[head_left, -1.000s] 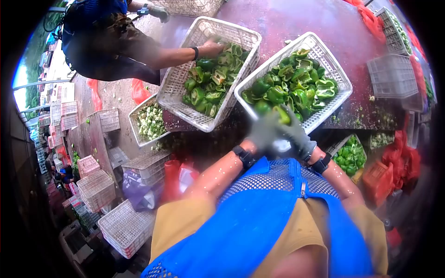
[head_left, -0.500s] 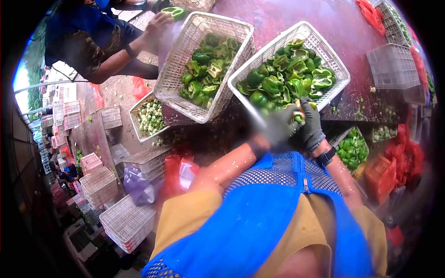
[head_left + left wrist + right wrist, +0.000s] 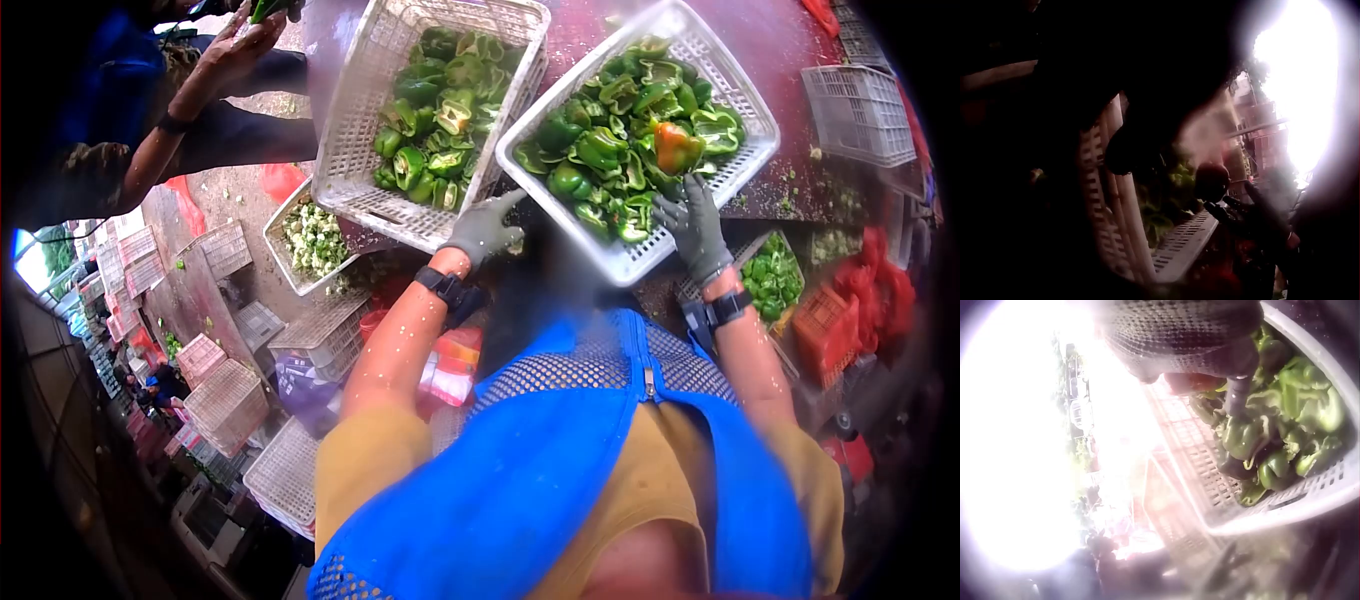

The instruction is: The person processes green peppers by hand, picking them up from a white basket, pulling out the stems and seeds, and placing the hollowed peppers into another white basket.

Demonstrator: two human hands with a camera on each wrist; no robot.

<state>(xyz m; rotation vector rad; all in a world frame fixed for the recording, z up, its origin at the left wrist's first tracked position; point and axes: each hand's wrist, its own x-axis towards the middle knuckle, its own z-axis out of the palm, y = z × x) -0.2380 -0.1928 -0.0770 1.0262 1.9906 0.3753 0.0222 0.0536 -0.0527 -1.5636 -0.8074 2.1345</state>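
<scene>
My gloved left hand point(image 3: 485, 228) is at the near rim of the left white crate point(image 3: 330, 180), its index finger stretched right; a small pale-green bit point(image 3: 515, 242) shows beside its fingers. My gloved right hand point(image 3: 694, 235) has its fingers spread over the near right side of the right crate point(image 3: 755, 165). Just beyond its fingertips, an orange-and-green pepper point(image 3: 678, 147) lies on cut green peppers point(image 3: 600, 150). The right wrist view shows the grey glove point(image 3: 1191, 337) above the peppers point(image 3: 1275, 469). In the dark left wrist view a round pepper point(image 3: 1212, 180) appears near spread fingers.
Another person point(image 3: 150, 130) stands at the upper left, holding a green piece. A small crate of pale scraps point(image 3: 318, 240) is left of the table point(image 3: 790, 195). Green peppers point(image 3: 772, 278) and an orange crate point(image 3: 828, 330) are at the right, stacked crates point(image 3: 225, 400) at the left.
My hands, together at the right crate's near rim before, have moved apart, the left one leftward. The orange-and-green pepper now shows on the pile. The other person's arms have moved up and left.
</scene>
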